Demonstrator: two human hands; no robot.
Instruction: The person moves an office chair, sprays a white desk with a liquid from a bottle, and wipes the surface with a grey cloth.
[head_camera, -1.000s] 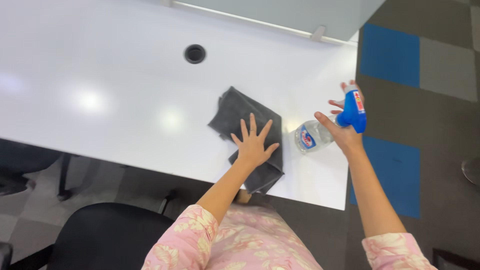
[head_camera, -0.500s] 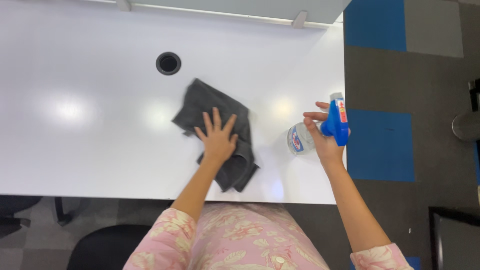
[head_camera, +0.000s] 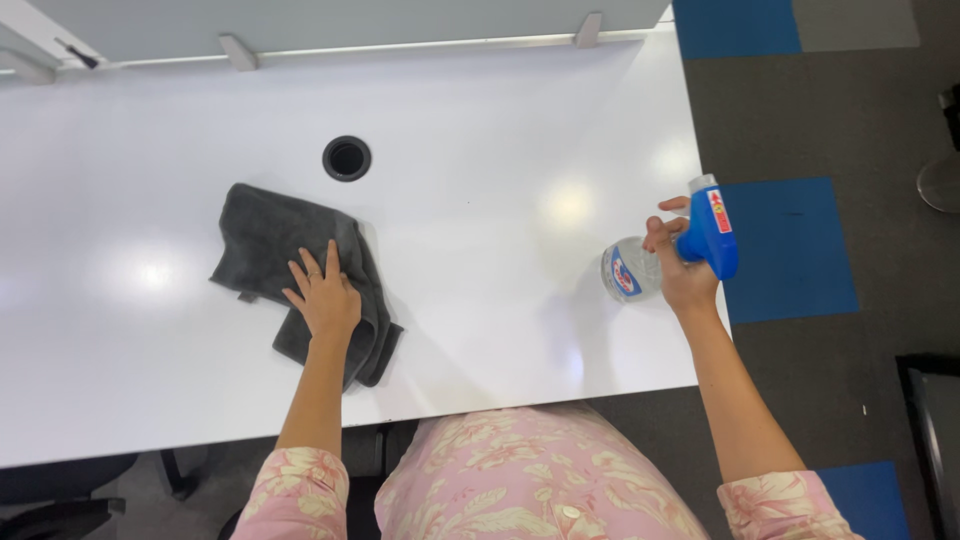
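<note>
Wiping step in hand: left hand flat, grip released, pressing grey cloth on white surface; right hand clenched around blue-headed spray bottle near the right edge; next move calls for steady downward pressure.

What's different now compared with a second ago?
The left hand, palm flat on the dark grey cloth, has slid it leftward along the white desk, away from the spray bottle; the gap between the two hands has widened. The cloth looks more spread out. Nothing was picked up or let go: the right hand holds the bottle near the desk's right edge, as before.
</note>
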